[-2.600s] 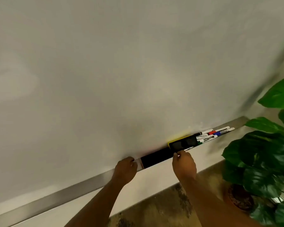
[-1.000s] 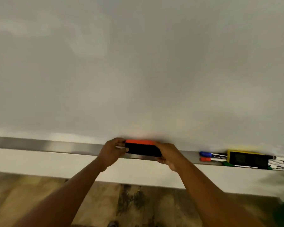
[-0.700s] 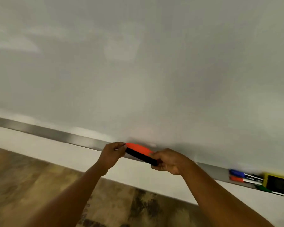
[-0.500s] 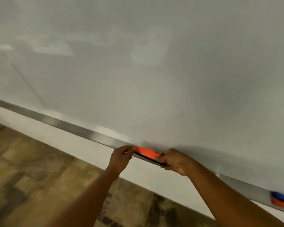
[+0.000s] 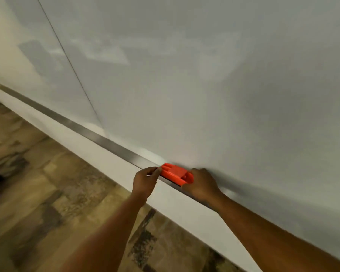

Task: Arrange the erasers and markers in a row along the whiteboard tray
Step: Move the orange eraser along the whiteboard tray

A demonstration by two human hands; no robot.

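Head view of a whiteboard [image 5: 204, 75] with its metal tray [image 5: 82, 128] running diagonally from upper left to lower right across the frame. An orange eraser [image 5: 176, 174] lies in the tray against the foot of the board, its ribbed orange back facing up; its long axis follows the line of the tray. The left hand [image 5: 144, 183] meets the eraser's left end, fingertips pinched against that end from the front of the tray. The right hand [image 5: 201, 186] closes over the eraser's right end, covering the far corner so that this end is hidden. Both hands thus grip the same eraser from opposite ends, with the orange back exposed between them. The stretch of tray to the left of the eraser shows bare metal up to the frame edge; to the right the tray passes behind the right wrist and forearm. A thin vertical seam [image 5: 71, 65] divides the board into two panels above the left part of the tray. Below the tray are a white wall strip [image 5: 98, 156] and a mottled brown floor [image 5: 37, 183]. The frame is slightly blurred
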